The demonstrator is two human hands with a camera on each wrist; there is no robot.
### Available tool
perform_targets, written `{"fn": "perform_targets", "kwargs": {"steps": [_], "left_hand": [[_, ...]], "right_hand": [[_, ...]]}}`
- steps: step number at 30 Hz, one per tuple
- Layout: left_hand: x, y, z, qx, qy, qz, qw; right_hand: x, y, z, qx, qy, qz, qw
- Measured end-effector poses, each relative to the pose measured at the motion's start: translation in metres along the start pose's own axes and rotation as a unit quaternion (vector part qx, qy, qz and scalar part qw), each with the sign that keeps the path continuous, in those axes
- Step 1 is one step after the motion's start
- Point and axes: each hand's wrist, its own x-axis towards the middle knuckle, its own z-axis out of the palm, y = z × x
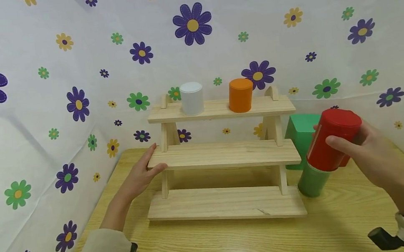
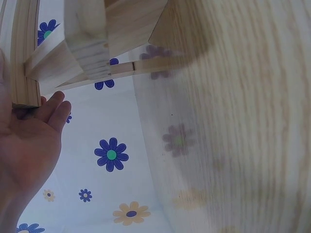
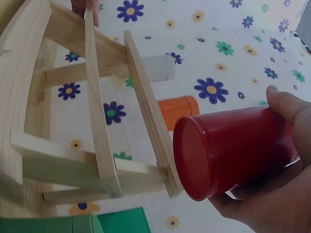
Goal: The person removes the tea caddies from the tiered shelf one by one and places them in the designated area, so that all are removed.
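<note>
I'm clamping the right hand (image 1: 376, 153) round a red can (image 1: 332, 139), holding it tilted to the right of the rack (image 1: 223, 205). With the left hand (image 1: 141, 176) I'm gripping the left end of the middle shelf (image 1: 224, 155), thumb and fingers closing on it. Beneath the red can, a green can (image 1: 313, 183) is standing on the bench (image 1: 187, 249); I can't quite tell whether they're touching. A green box (image 1: 297, 136) is sitting behind. A white can (image 1: 192, 100) and an orange can (image 1: 241, 96) are standing on the top shelf (image 1: 217, 109).
</note>
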Motion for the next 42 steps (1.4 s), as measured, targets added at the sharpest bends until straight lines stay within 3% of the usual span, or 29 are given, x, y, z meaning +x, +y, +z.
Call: {"fn": "perform_targets", "kwargs": {"steps": [5, 8, 13, 23, 31, 38, 42], "left_hand": [[-0.001, 0.001, 0.0, 0.001, 0.001, 0.001, 1.0], [0.0, 0.0, 0.0, 0.001, 0.001, 0.001, 1.0], [0.0, -0.003, 0.001, 0.005, 0.0, 0.004, 1.0], [0.001, -0.004, 0.001, 0.007, 0.001, 0.006, 1.0], [0.0, -0.003, 0.001, 0.001, 0.002, 0.003, 1.0], [-0.001, -0.002, 0.001, 0.009, 0.004, -0.001, 1.0], [-0.001, -0.002, 0.001, 0.01, 0.005, 0.001, 0.9999]], "right_hand": [[-0.003, 0.009, -0.011, -0.006, 0.024, -0.014, 0.9996], [-0.007, 0.016, -0.02, -0.054, 0.038, 0.005, 0.9978], [-0.012, 0.025, -0.032, -0.082, 0.055, 0.051, 0.9937], [-0.023, 0.041, -0.046, -0.082, 0.095, 0.052, 0.9907], [-0.027, 0.051, -0.051, -0.072, 0.094, 0.059, 0.9912], [-0.029, 0.064, -0.05, -0.113, 0.082, 0.119, 0.983], [-0.029, 0.076, -0.052, -0.109, 0.059, 0.13, 0.9837]]}}
